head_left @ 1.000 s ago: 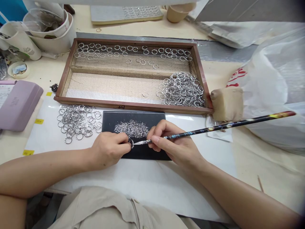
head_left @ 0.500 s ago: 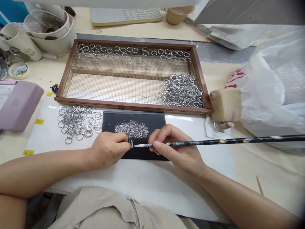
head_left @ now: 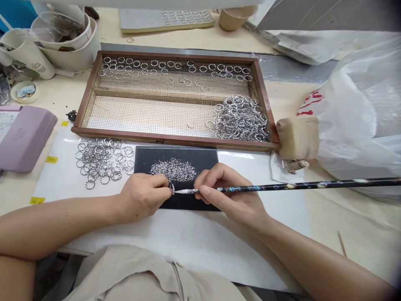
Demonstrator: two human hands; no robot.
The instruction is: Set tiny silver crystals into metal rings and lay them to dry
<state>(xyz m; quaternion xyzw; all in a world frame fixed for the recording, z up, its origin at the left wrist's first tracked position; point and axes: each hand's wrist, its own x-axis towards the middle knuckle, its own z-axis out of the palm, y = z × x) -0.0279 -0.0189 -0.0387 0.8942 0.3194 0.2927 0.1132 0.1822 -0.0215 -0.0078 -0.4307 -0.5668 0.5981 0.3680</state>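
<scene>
My left hand (head_left: pixel 145 196) is closed, with a small silver ring (head_left: pixel 172 189) pinched at its fingertips; part of the ring is hidden by the fingers. My right hand (head_left: pixel 233 194) grips a long black patterned picker pen (head_left: pixel 266 188) near its front. Its pale pointed tip is right at the ring; whether it touches I cannot tell. Both hands are over a black tray (head_left: pixel 144 156). Just beyond them on the tray lies a heap of tiny shiny stones (head_left: pixel 173 169).
A wood-framed mesh tray (head_left: pixel 175 139) with rows and a pile of silver rings stands behind. More rings (head_left: pixel 102 159) lie left of the black tray. A wooden block (head_left: pixel 297 137) and plastic bag (head_left: pixel 351 104) stand right, a mauve case (head_left: pixel 26 138) left.
My right hand and the pen have shifted very slightly left, bringing the tip closer to the ring. My left hand holds still.
</scene>
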